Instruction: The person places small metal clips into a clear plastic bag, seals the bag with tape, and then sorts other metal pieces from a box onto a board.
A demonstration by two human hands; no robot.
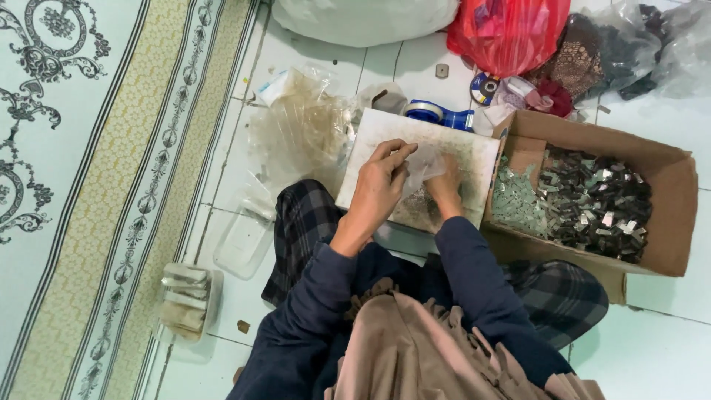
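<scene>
- Nearest to the camera: the person sits cross-legged on the tiled floor, dark blue sleeves and plaid trousers, both arms reaching out to a whitish board resting across the lap.
- Near left, a clear tub stacked with filled little packets, and an empty clear tray just beyond it, both next to the patterned mat.
- Middle: the left hand has its fingers pinched shut on the edge of a small clear plastic bag, holding it up over the board. The right hand sits just beside it, fingers curled down onto a small heap of metal bits on the board; can't tell whether they've actually closed on anything.
- Looks to me like the bag-filling step, with the bag held while pieces get gathered. Next bit probably needs the bag mouth kept spread and a steady pinch of pieces.
- Right of the board, touching it: a cardboard box full of small metal clips, silvery and dark.
- Further out: a loose heap of empty clear bags on the left, a blue tape dispenser just past the board.
- Far edge: a white sack, a red plastic bag, and clear bags of dark stuff.
</scene>
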